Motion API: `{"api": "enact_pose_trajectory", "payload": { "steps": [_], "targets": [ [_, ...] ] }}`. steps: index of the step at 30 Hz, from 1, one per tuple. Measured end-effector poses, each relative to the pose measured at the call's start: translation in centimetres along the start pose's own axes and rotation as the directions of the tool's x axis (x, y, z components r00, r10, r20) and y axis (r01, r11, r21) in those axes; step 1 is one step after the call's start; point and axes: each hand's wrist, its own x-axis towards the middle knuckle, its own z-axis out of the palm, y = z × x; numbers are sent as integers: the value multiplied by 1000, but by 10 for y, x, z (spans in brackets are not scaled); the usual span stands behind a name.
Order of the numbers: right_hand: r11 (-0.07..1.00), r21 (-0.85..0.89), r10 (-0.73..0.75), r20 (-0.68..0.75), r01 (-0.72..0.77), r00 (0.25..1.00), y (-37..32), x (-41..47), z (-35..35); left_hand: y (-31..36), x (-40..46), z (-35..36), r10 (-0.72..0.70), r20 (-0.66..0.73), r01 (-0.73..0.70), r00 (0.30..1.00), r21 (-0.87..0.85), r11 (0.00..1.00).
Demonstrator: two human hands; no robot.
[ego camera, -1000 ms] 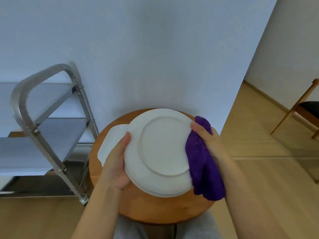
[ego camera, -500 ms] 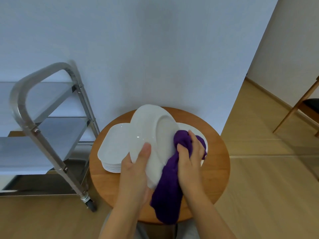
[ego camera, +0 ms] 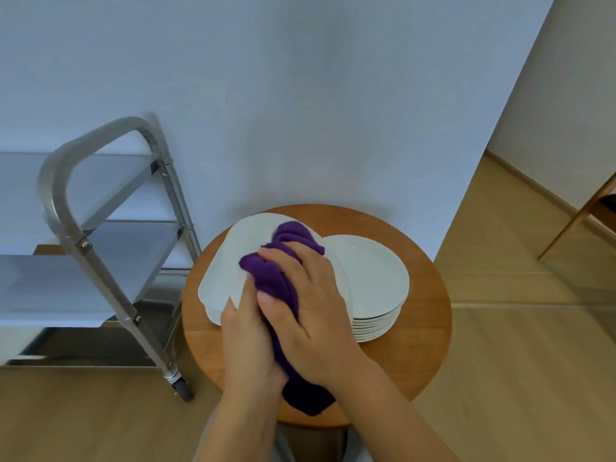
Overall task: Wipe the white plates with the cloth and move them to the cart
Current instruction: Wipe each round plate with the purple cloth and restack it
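My left hand (ego camera: 248, 341) grips the near rim of a round white plate (ego camera: 248, 243), held tilted above the round wooden table (ego camera: 423, 328). My right hand (ego camera: 310, 301) holds a bunched purple cloth (ego camera: 273, 278) and presses it on the plate's face; the cloth's tail hangs down below both hands. A stack of several round white plates (ego camera: 376, 285) sits on the table to the right. Rounded square white plates (ego camera: 213, 295) are stacked at the left, partly hidden by the held plate.
A steel cart (ego camera: 100, 248) with flat shelves and a caster wheel stands left of the table, against the pale wall. A wooden chair leg (ego camera: 580, 218) shows at the right edge over wood flooring.
The plate was turned from showing its underside to showing its face. My right hand moved the cloth from the plate's right rim onto the face and up toward the far side.
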Motion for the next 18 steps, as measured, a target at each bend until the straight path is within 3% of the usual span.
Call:
{"api": "enact_pose_trajectory", "payload": {
  "steps": [3,7,11,14,18],
  "targets": [
    [999,-25,-23,-43,22,999,7,-6,1,2,-2,-1,-80,-17,78,997,-72,994],
    [997,-73,-13,-5,13,1000,38,-13,-19,18,4,-14,-152,109,168,982,-157,973],
    [988,-131,95,51,-88,994,63,-12,-36,21,5,-15,-83,177,90,981,-32,995],
    [958,-208,218,77,-198,973,74,-3,-39,16,3,-8,42,173,-71,984,165,984],
    [913,29,405,-190,-407,894,91,11,-56,14,1,10,155,371,-312,916,416,854]
  ]
}}
